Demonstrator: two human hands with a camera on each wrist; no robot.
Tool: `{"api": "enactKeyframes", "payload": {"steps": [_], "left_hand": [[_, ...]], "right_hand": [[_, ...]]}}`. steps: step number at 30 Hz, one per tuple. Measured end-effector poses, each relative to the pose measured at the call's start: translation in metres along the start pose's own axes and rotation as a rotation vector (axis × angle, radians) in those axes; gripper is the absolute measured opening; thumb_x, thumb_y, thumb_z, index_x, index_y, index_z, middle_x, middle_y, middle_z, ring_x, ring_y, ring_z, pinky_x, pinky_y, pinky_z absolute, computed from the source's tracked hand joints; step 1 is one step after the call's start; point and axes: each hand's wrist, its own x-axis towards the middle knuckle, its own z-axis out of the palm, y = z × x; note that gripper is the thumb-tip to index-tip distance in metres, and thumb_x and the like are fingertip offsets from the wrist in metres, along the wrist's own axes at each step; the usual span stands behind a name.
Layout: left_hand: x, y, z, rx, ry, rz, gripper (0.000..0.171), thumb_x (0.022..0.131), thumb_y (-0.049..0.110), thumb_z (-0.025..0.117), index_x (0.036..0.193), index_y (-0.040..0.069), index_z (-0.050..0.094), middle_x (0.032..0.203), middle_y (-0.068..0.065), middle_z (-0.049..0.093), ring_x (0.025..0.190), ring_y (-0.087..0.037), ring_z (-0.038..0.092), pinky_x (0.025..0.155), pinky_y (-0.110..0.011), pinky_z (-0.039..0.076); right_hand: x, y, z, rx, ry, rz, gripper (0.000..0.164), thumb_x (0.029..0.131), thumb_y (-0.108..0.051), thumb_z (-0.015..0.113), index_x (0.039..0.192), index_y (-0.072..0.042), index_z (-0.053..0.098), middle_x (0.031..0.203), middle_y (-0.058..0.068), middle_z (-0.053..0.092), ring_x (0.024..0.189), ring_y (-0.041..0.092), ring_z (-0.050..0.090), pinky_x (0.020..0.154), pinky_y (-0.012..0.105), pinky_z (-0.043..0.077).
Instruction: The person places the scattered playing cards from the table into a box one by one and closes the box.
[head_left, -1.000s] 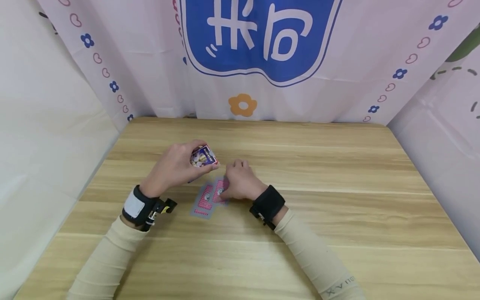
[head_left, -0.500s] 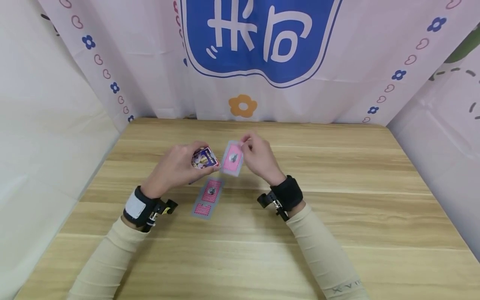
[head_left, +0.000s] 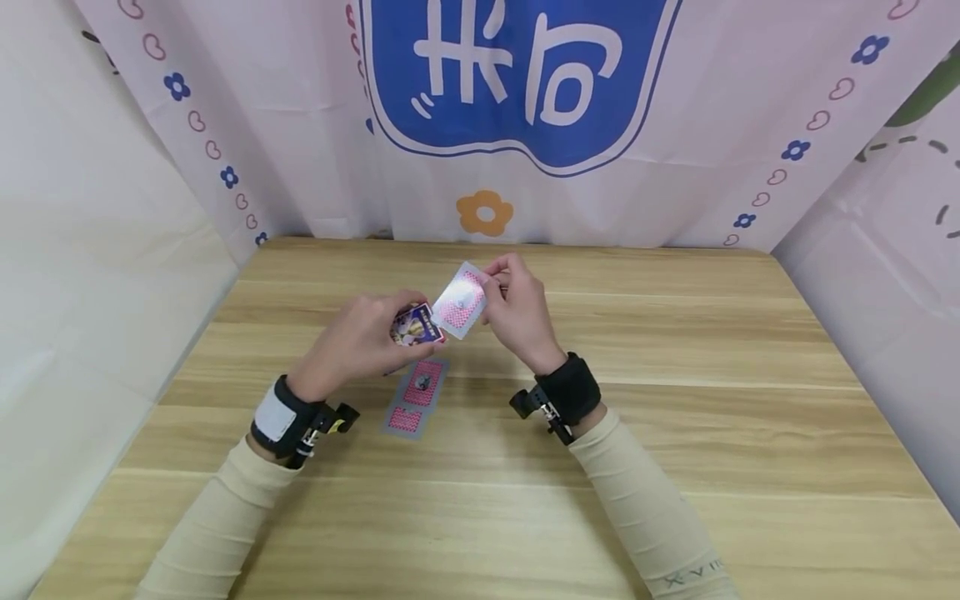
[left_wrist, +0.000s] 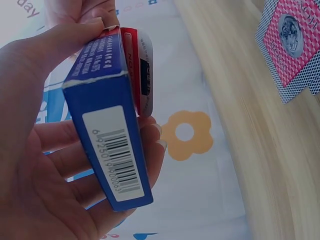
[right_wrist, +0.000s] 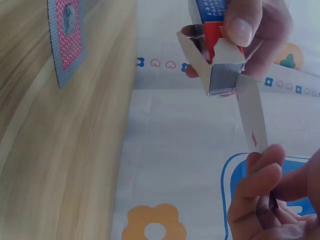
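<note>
My left hand (head_left: 352, 343) grips a small blue-and-red playing-card box (head_left: 416, 325), held up off the table. Its barcode side faces the left wrist camera, and in the right wrist view the flaps at its end (right_wrist: 227, 77) stand open. Between the thumb and fingers of my right hand (head_left: 522, 312) a playing card (head_left: 461, 302) is pinched, pink back up. One end of this card (right_wrist: 251, 112) sits right at the box's open end. Below the left hand, two more cards (head_left: 422, 383) lie overlapping on the table, backs up.
The wooden table (head_left: 675, 433) stretches out on both sides of the hands. A white cloth with a blue emblem (head_left: 517, 83) and an orange flower (head_left: 485, 213) hangs behind its far edge. White cloth also hangs at the left and right.
My right hand has gone from touching the cards on the table to lifting one up to the box, tilting it on the way. The left hand, with the box, has shifted only slightly.
</note>
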Motion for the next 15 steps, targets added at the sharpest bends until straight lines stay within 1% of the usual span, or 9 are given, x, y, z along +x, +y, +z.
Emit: {"api": "enactKeyframes", "payload": {"steps": [3, 5, 7, 9, 10, 12, 13, 15], "left_hand": [[0.0, 0.001, 0.0, -0.012, -0.003, -0.001, 0.059, 0.084, 0.044, 0.087, 0.128, 0.008, 0.069, 0.093, -0.004, 0.076, 0.071, -0.012, 0.067, 0.06, -0.026, 0.055], [0.0, 0.001, 0.001, -0.018, -0.002, -0.006, 0.061, 0.085, 0.045, 0.087, 0.129, 0.007, 0.068, 0.093, -0.005, 0.077, 0.071, -0.012, 0.068, 0.06, -0.026, 0.055], [0.0, 0.0, 0.001, -0.024, 0.0, -0.016, 0.062, 0.086, 0.044, 0.087, 0.131, 0.007, 0.068, 0.093, -0.005, 0.077, 0.07, -0.012, 0.067, 0.059, -0.026, 0.054], [-0.001, 0.0, 0.001, -0.025, 0.001, -0.027, 0.064, 0.086, 0.045, 0.086, 0.133, 0.006, 0.067, 0.092, -0.006, 0.077, 0.069, -0.012, 0.067, 0.057, -0.025, 0.054], [-0.001, -0.001, 0.001, -0.026, 0.002, -0.032, 0.064, 0.086, 0.045, 0.086, 0.133, 0.006, 0.067, 0.092, -0.006, 0.077, 0.068, -0.012, 0.066, 0.057, -0.025, 0.053], [-0.001, -0.002, 0.001, -0.02, 0.007, -0.037, 0.065, 0.086, 0.046, 0.086, 0.134, 0.005, 0.067, 0.091, -0.008, 0.076, 0.068, -0.013, 0.065, 0.056, -0.025, 0.052], [-0.001, -0.003, 0.001, -0.017, 0.012, -0.037, 0.065, 0.086, 0.046, 0.085, 0.134, 0.005, 0.067, 0.092, -0.008, 0.076, 0.068, -0.013, 0.065, 0.056, -0.025, 0.052], [0.0, -0.004, 0.001, -0.006, 0.021, -0.033, 0.066, 0.086, 0.047, 0.085, 0.134, 0.004, 0.067, 0.091, -0.008, 0.076, 0.067, -0.013, 0.065, 0.055, -0.025, 0.051]], "right_hand": [[-0.001, 0.001, 0.003, 0.018, 0.004, -0.001, 0.013, 0.108, -0.007, 0.054, 0.116, 0.003, 0.054, 0.089, 0.021, 0.073, 0.062, 0.039, 0.066, 0.053, 0.027, 0.055], [-0.003, 0.001, 0.006, 0.034, 0.0, 0.002, 0.013, 0.107, -0.006, 0.055, 0.116, 0.004, 0.053, 0.088, 0.022, 0.073, 0.06, 0.034, 0.067, 0.054, 0.03, 0.058], [-0.004, 0.001, 0.009, 0.067, -0.028, 0.011, 0.013, 0.107, -0.004, 0.055, 0.116, 0.005, 0.051, 0.088, 0.023, 0.072, 0.059, 0.027, 0.068, 0.056, 0.033, 0.061], [-0.006, 0.0, 0.012, 0.093, -0.083, 0.031, 0.013, 0.108, -0.005, 0.055, 0.116, 0.005, 0.05, 0.089, 0.025, 0.072, 0.061, 0.022, 0.07, 0.059, 0.034, 0.062], [-0.007, 0.0, 0.014, 0.098, -0.113, 0.041, 0.013, 0.108, -0.006, 0.055, 0.115, 0.004, 0.05, 0.089, 0.025, 0.073, 0.061, 0.021, 0.071, 0.06, 0.034, 0.063], [-0.008, -0.001, 0.015, 0.099, -0.161, 0.058, 0.013, 0.108, -0.007, 0.056, 0.114, 0.003, 0.05, 0.091, 0.026, 0.074, 0.064, 0.025, 0.073, 0.061, 0.034, 0.063], [-0.009, -0.001, 0.016, 0.089, -0.174, 0.059, 0.013, 0.108, -0.008, 0.057, 0.114, 0.002, 0.051, 0.091, 0.026, 0.075, 0.066, 0.028, 0.074, 0.061, 0.033, 0.063], [-0.009, -0.002, 0.016, 0.051, -0.169, 0.047, 0.014, 0.107, -0.008, 0.059, 0.113, 0.002, 0.053, 0.091, 0.023, 0.076, 0.07, 0.031, 0.075, 0.06, 0.03, 0.061]]}}
